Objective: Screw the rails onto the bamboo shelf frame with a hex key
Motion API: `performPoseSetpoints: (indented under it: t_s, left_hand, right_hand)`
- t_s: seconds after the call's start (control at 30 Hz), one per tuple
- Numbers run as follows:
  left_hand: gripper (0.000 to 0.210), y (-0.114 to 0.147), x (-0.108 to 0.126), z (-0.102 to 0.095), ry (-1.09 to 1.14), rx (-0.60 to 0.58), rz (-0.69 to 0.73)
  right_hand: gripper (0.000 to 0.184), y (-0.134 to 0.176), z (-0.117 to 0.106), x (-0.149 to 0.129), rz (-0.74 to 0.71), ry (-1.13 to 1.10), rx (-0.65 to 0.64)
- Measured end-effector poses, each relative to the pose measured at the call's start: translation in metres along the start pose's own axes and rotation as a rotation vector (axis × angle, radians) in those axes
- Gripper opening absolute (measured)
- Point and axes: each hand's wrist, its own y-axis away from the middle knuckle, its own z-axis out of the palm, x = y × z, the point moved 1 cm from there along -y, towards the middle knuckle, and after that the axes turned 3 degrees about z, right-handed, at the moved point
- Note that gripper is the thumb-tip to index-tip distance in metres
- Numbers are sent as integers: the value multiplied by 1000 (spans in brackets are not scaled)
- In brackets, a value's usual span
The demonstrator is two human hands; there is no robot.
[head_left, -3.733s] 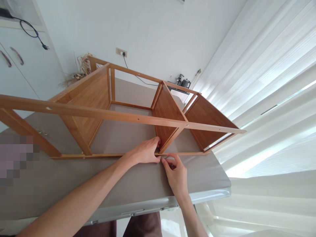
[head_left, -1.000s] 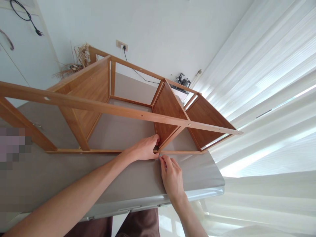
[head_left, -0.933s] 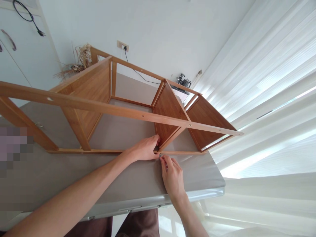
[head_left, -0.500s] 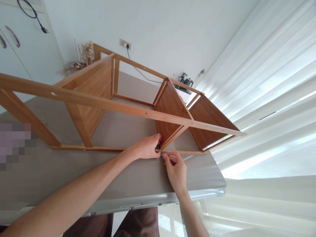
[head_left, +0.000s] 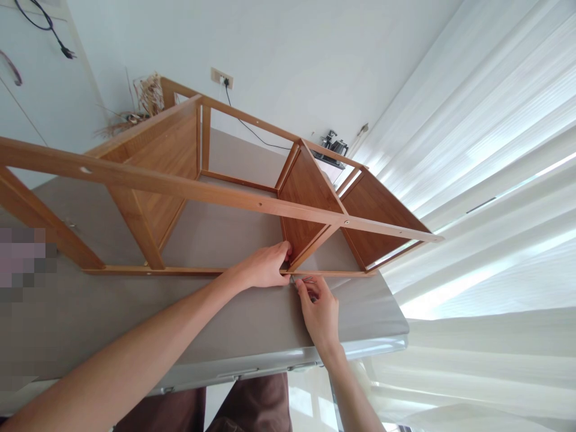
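Observation:
A brown wooden shelf unit [head_left: 234,198] lies on its side across the table. My left hand [head_left: 269,266] is closed around its near lower rail, with the fingers at the corner where the middle shelf panel [head_left: 302,201] meets that rail. Just to the right, my right hand [head_left: 321,307] pinches a thin metal hex key [head_left: 293,279], its end close to the rail's outer face beside my left thumb. Whether the key's tip sits in a bolt is too small to tell. Screw heads and holes show along the upper near rail.
The unit rests on a grey-brown covered table [head_left: 243,324], whose near edge is in front of my legs. White curtains [head_left: 495,180] hang at the right. Behind stand dried plants [head_left: 146,99] and a black appliance [head_left: 333,147]; a cord runs from the wall outlet [head_left: 222,78].
The view has shifted slightly, so the shelf unit appears a little farther left. My left hand keeps its grip; the right fingers have turned slightly with the hex key.

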Motion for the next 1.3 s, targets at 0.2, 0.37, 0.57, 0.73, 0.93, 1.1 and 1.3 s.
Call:
performPoseSetpoints:
  t_s: [0.2, 0.37, 0.57, 0.73, 0.93, 1.1, 1.3]
  left_hand:
    - [39, 0, -1, 1, -6, -11, -12]
    - [38, 1, 1, -2, -10, -16, -10]
    - [38, 0, 2, -3, 23, -14, 13]
    - [37, 0, 1, -2, 26, 3, 18]
    - [36, 0, -1, 1, 20, 18, 34]
    - [35, 0, 0, -1, 10, 26, 44]
    - [40, 1, 0, -1, 54, 51, 28]
  right_hand:
    - [28, 1, 3, 2, -154, 142, 28]
    - [25, 2, 6, 8, -355, 299, 68]
    - [25, 0, 5, 1, -544, 466, 66]
    - [22, -3, 4, -6, -275, 279, 36]
    - [35, -11, 1, -2, 140, -116, -82]
    - [35, -10, -2, 4, 143, -163, -71]
    - [33, -2, 1, 4, 72, -114, -9]
